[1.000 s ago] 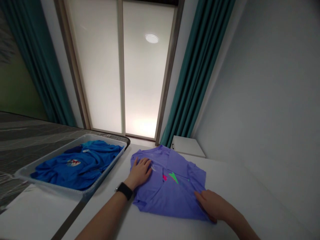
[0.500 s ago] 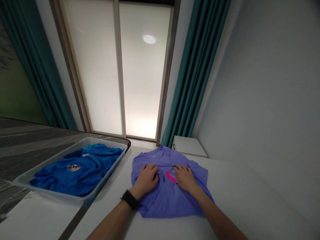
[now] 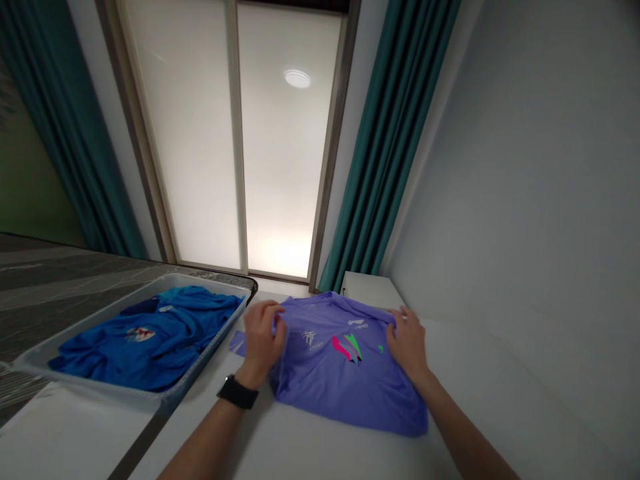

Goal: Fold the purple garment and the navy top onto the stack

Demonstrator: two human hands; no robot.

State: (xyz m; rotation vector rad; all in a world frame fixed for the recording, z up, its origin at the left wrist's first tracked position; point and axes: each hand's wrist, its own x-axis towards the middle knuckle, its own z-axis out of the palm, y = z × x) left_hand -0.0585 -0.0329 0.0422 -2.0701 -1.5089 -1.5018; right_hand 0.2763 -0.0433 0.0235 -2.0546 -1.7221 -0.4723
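A purple T-shirt with pink, green and white prints on its front lies spread over the white table. My left hand, a black watch on its wrist, has its fingers closed on the shirt's upper left edge. At the upper right edge, my right hand pinches the cloth between thumb and fingers. Between the two hands the fabric is raised a little and stretched. A bit of purple sleeve sticks out to the left, behind my left hand.
To the left stands a translucent plastic bin holding blue clothes. Behind the table are a small white cabinet, teal curtains and frosted sliding doors. A plain wall runs along the right.
My hands have moved apart from the middle of the shirt to its upper left and right edges and gripped them. The shirt front is pulled wider, showing more of the prints.
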